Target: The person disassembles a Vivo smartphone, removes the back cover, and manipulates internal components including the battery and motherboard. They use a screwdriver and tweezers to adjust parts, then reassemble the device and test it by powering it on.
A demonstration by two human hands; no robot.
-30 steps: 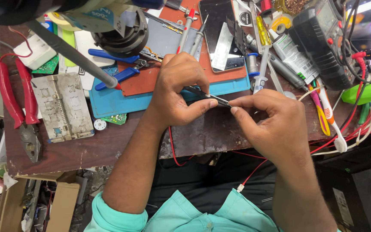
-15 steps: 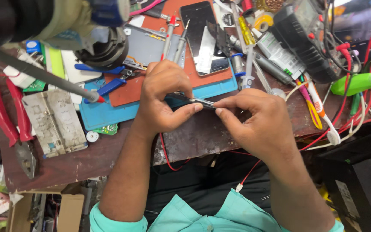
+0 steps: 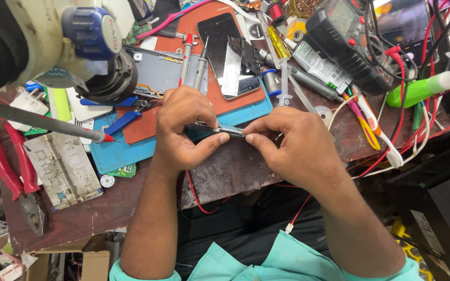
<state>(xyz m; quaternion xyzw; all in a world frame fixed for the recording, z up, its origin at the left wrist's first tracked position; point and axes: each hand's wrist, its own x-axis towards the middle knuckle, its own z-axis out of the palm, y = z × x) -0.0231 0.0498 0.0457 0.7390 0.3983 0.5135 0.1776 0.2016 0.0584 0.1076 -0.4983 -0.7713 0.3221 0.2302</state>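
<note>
While both hands work close together over the near edge of the counter (image 3: 235, 171), the left-hand fingers (image 3: 215, 141) are clamped around a thin dark flat device, seemingly a phone part (image 3: 212, 130), thumb beneath and the rest curled over the top. The right hand (image 3: 295, 148) meets it from the other side, its fingers pinched together on the silvery end of that part; whether a small tool sits in that pinch I cannot tell.

The part hangs just past the blue silicone work mat (image 3: 131, 148), right at the counter's front edge, so a slip would likely send it down into the lap or to the floor. Squeezing or prying too hard looks able to bend or crack such a thin piece. A thin red wire (image 3: 196, 195) loops off the edge under the left wrist and could snag a sleeve or arm. The crowded surface adds risk: the red-handled pliers (image 3: 6, 166) at the left edge, the red-tipped probe (image 3: 37, 120) pointing at the mat and the black multimeter (image 3: 350, 44) with trailing leads at the far right could each be knocked.

As for containers, open cardboard boxes (image 3: 92, 260) sit below the counter's near left corner; their contents are too unclear to tell, and no tray or bin shows on the counter
</note>
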